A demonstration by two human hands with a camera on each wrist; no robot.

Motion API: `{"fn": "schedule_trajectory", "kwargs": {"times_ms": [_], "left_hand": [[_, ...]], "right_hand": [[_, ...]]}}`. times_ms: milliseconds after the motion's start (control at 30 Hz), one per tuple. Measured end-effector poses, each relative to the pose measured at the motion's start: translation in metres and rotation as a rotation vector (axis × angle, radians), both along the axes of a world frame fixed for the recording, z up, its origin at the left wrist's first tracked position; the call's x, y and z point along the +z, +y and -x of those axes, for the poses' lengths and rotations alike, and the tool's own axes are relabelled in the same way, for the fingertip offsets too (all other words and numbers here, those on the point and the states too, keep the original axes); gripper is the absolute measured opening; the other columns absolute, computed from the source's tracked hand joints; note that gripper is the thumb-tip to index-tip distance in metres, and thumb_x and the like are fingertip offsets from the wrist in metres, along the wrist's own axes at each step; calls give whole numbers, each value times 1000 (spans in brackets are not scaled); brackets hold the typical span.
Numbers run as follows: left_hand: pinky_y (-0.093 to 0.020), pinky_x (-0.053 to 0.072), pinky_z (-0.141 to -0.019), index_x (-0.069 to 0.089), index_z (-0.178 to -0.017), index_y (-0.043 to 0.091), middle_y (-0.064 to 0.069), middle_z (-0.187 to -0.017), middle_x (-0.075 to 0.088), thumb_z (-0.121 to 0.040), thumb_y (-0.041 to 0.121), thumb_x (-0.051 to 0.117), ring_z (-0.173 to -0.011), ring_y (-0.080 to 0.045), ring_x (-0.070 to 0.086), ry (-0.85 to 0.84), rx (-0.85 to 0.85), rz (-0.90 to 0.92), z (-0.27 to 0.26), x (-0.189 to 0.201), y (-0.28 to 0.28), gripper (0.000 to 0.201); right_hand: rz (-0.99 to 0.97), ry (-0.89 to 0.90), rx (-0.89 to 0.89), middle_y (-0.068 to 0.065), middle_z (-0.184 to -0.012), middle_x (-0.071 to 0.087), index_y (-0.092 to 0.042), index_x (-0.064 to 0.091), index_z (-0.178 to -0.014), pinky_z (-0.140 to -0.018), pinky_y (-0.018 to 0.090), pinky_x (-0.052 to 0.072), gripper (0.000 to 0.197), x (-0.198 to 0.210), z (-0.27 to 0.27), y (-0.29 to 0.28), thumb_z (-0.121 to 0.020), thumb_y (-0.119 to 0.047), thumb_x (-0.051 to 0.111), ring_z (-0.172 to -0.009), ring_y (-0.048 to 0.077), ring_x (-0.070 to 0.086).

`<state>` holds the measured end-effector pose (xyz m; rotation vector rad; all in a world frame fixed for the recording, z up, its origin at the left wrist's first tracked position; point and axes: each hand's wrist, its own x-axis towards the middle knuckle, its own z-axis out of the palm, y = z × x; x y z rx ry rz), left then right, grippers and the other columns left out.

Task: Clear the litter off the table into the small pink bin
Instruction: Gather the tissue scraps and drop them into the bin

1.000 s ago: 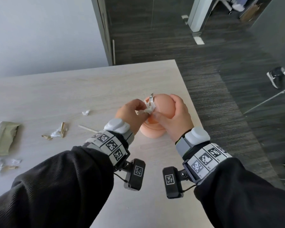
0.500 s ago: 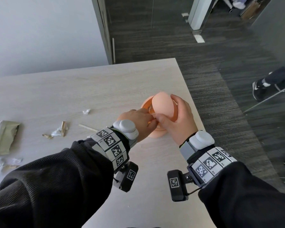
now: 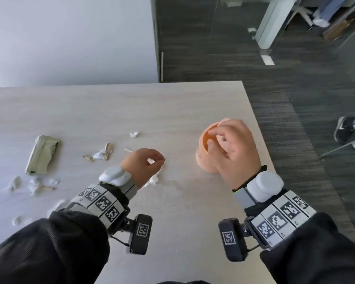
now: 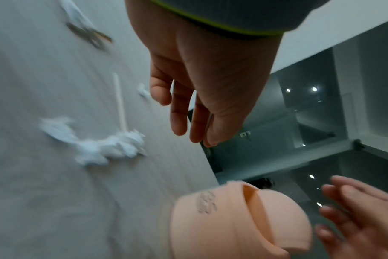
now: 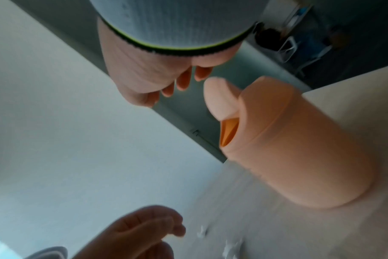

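The small pink bin [image 3: 205, 158] stands near the table's right edge, and its swing lid [image 5: 217, 98] is tipped. My right hand [image 3: 217, 138] hovers over the bin's top with relaxed fingers; in the right wrist view the right hand [image 5: 182, 84] holds nothing. To the left of the bin, my left hand [image 3: 154, 160] hangs empty and loosely curled just above a crumpled white paper [image 3: 155, 179]. In the left wrist view the left hand [image 4: 184, 122] has straight fingers, with the white paper [image 4: 104, 147] and a thin stick [image 4: 120, 99] beside it on the table.
More litter lies to the left: a green wrapper [image 3: 42, 154], a white scrap [image 3: 134, 134], brown bits [image 3: 107, 148] and several torn white pieces [image 3: 37, 184]. The table edge [image 3: 260, 140] runs just right of the bin, with dark floor beyond.
My left hand pushed its white paper into the bin, then drew back left and now hangs empty over another paper. My right hand has loosened off the bin's lid.
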<state>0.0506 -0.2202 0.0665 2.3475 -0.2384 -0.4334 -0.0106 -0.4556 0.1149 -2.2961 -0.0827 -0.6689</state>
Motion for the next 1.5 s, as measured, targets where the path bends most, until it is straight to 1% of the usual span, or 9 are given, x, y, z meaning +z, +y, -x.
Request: {"fn": "schedule_trajectory", "kwargs": {"times_ms": [167, 333, 433, 600, 867, 1067, 1200, 1300, 1500], "left_hand": [[-29, 48, -72, 61, -83, 44, 12, -101, 62, -83, 25, 70, -83, -14, 63, 65, 138, -208, 19, -42, 99, 21], [-39, 49, -88, 66, -108, 32, 0, -127, 50, -79, 32, 69, -106, -26, 56, 95, 339, -449, 47, -61, 190, 29], [-47, 46, -100, 55, -128, 36, -1, -146, 36, -77, 42, 66, -128, -33, 40, 153, 478, -548, 62, -60, 234, 52], [-52, 44, -103, 41, -139, 41, 2, -157, 21, -74, 43, 70, -137, -33, 31, 223, 646, -564, 78, -67, 285, 71], [-38, 51, -92, 60, -130, 27, -5, -133, 49, -78, 24, 72, -107, -27, 58, 238, 536, -384, 72, -88, 294, 53], [-28, 58, -77, 58, -128, 34, 12, -118, 59, -87, 26, 62, -84, -2, 62, 132, 269, -205, 54, -82, 262, 42], [-39, 50, -98, 64, -121, 28, 3, -131, 56, -88, 23, 62, -113, -17, 57, -20, 430, -155, 33, -73, 283, 34], [-49, 38, -110, 57, -132, 26, -2, -147, 46, -87, 21, 61, -133, -27, 44, -8, 620, -228, 16, -69, 318, 45], [-50, 28, -118, 29, -153, 32, 6, -162, 27, -89, 15, 54, -145, -28, 30, 178, 539, -355, -2, -72, 354, 71]], "right_hand": [[11, 332, 271, -7, -83, 58, -18, 66, -86, -63, 29, 47, 5, -33, -11, 58, -84, -17, 62, -64, 16, 55], [109, 741, 309, -7, -104, 60, -24, 68, -99, -80, 26, 46, 17, -94, -28, 96, -83, -20, 64, -84, 14, 59], [199, 736, 326, 4, -118, 63, -15, 70, -108, -95, 27, 41, 32, -123, -33, 115, -77, -21, 71, -109, 25, 60], [304, 779, 228, 13, -116, 62, -15, 71, -105, -89, 41, 48, 32, -146, -29, 137, -73, -20, 71, -104, 39, 57], [293, 863, 473, 0, -97, 61, -18, 72, -93, -75, 33, 47, 20, -152, -19, 179, -81, -8, 59, -92, 24, 61], [173, 843, 647, -12, -96, 56, -21, 70, -101, -80, 26, 48, 35, -140, -15, 205, -74, -38, 54, -86, 9, 58], [199, 749, 471, -8, -108, 55, -21, 67, -108, -84, 19, 35, 31, -135, -24, 201, -80, -34, 62, -97, 9, 51], [251, 807, 381, -3, -122, 52, -22, 61, -121, -91, 20, 30, 39, -138, -28, 200, -82, -27, 66, -111, 16, 47], [389, 919, 626, -4, -125, 54, -23, 57, -127, -97, 30, 38, 55, -136, -30, 231, -78, -46, 49, -113, 20, 47]]}}
